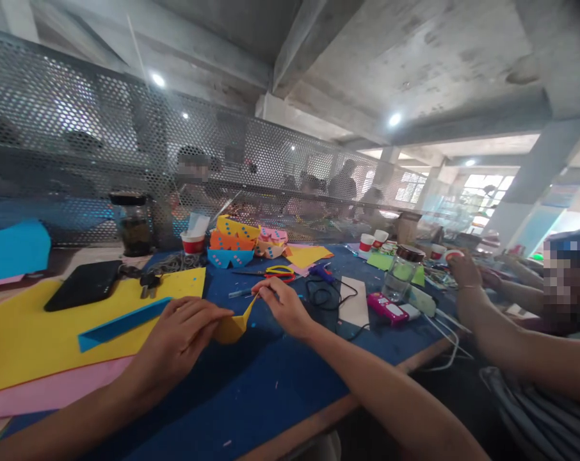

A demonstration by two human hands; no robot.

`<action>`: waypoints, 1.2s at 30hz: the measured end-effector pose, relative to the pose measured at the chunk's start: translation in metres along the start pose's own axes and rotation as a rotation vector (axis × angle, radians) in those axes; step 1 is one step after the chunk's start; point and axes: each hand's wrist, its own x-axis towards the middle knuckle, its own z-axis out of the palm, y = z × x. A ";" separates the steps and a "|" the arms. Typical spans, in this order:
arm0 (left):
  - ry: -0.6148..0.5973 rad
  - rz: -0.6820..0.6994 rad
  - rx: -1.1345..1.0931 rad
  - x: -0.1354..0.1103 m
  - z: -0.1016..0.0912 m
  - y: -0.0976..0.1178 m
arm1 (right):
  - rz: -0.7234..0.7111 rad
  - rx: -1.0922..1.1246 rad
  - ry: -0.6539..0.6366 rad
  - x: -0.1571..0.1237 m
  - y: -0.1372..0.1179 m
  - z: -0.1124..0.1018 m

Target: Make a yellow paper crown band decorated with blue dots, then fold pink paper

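Observation:
Between my two hands, just above the blue table top (271,384), is a folded yellow foam or paper strip (232,328). My left hand (187,330) pinches its left end, fingers pressed together. The strip's raised right end is pinched by the thumb and forefinger of my right hand (283,304). A long blue strip (121,325) lies on a yellow sheet (35,333), left of my left hand. Yellow-and-red scissors (275,274) and a blue hot glue gun (322,273) with a black cord rest beyond my right hand.
Decorated paper crowns (231,242) are stacked at the back beside a red-and-white cup (193,243). At left are a phone (84,285), keys (148,283) and a dark jar (132,227). A glass jar (401,275) and magenta box (386,309) stand right, near a co-worker's arm (520,339).

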 end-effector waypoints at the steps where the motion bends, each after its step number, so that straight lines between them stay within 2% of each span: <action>1: -0.011 0.005 0.009 -0.001 0.001 0.001 | -0.002 -0.006 0.004 0.000 0.001 0.000; 13: -0.116 0.028 -0.006 -0.009 0.015 -0.008 | -0.022 -0.113 0.062 0.003 0.009 -0.003; 17: -0.125 -0.023 -0.011 -0.006 0.005 -0.012 | -0.038 -0.145 0.093 0.006 0.016 -0.005; 18: -0.096 -0.042 -0.007 -0.006 0.001 -0.013 | -0.040 -0.148 0.101 0.006 0.018 -0.005; 21: -0.168 -0.128 -0.007 -0.005 -0.011 -0.019 | -0.050 -0.141 0.115 0.006 0.023 -0.005; 26: -0.182 -0.296 -0.028 -0.011 -0.028 -0.025 | -0.076 -0.111 0.112 0.007 0.025 -0.005; 30: -0.176 -0.338 -0.079 -0.013 -0.029 -0.025 | -0.096 -0.104 0.072 0.004 0.015 -0.008; 36: -0.153 -0.354 -0.197 -0.013 -0.027 -0.021 | -0.136 -0.074 -0.128 -0.014 -0.020 -0.010</action>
